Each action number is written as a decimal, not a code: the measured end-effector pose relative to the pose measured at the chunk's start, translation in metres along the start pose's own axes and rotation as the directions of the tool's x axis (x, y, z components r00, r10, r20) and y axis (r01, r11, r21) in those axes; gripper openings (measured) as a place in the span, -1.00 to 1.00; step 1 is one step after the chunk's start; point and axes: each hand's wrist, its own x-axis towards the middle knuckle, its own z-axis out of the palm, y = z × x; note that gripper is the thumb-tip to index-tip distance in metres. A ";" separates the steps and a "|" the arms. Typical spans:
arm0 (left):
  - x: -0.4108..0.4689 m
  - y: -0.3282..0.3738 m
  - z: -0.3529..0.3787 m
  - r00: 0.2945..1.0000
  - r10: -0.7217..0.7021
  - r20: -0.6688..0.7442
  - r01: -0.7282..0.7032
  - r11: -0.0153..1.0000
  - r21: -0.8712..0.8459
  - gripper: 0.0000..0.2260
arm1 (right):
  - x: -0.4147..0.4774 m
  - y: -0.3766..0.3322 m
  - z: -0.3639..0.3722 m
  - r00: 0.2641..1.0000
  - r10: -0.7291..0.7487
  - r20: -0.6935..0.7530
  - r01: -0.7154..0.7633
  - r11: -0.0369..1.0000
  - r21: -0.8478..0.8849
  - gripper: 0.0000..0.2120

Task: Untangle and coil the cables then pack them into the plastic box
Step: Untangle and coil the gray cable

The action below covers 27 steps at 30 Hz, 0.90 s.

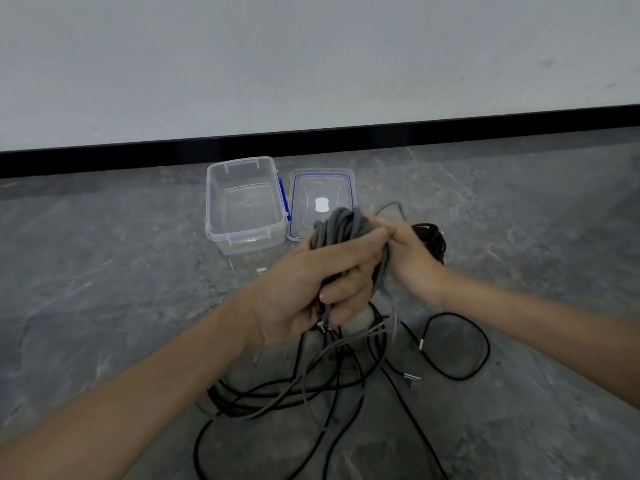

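Hands are both up on the same bundle. The left hand (311, 282) is clamped tight round a grey coil (341, 225) of braided cable, fingers wrapped over the front. The right hand (412, 258) grabs that coil from its 3 o'clock side, thumb on top; its fingers are hidden behind, a bit blurry tbh.

Loose ends hang out the bottom of the left fist into a tangle (304, 389) of black and grey cables on the floor (104, 271) at 6 o'clock. At 4 o'clock from the hands a black loop (481, 358) lies spread out, with a couple of USB plugs (412, 379) just inside it.

Tucked behind the right hand at 2 o'clock sits a dark coil (431, 237), partly blocked by the fingers.

The plastic box (249, 242) is open at 11 o'clock with nothing in it, and its lid (322, 183) lies flat just beside it at 12, near edge covered by the grey coil. Past those, black skirting (346, 135) runs along the wall.
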 end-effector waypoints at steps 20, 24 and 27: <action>0.022 0.024 -0.014 0.857 0.324 -0.401 -0.318 0.944 0.083 -0.76 | -0.039 0.015 0.047 0.968 0.166 0.187 -0.133 0.975 -0.180 -0.67; 0.025 0.027 -0.027 0.795 0.394 -0.461 -0.322 0.919 0.229 -0.72 | -0.050 0.013 0.045 0.967 0.128 0.218 -0.035 0.921 -0.388 -0.65; 0.026 0.020 -0.039 0.724 0.447 -0.525 -0.287 0.887 0.361 -0.65 | -0.056 0.011 0.045 0.959 0.118 0.258 0.005 0.902 -0.431 -0.68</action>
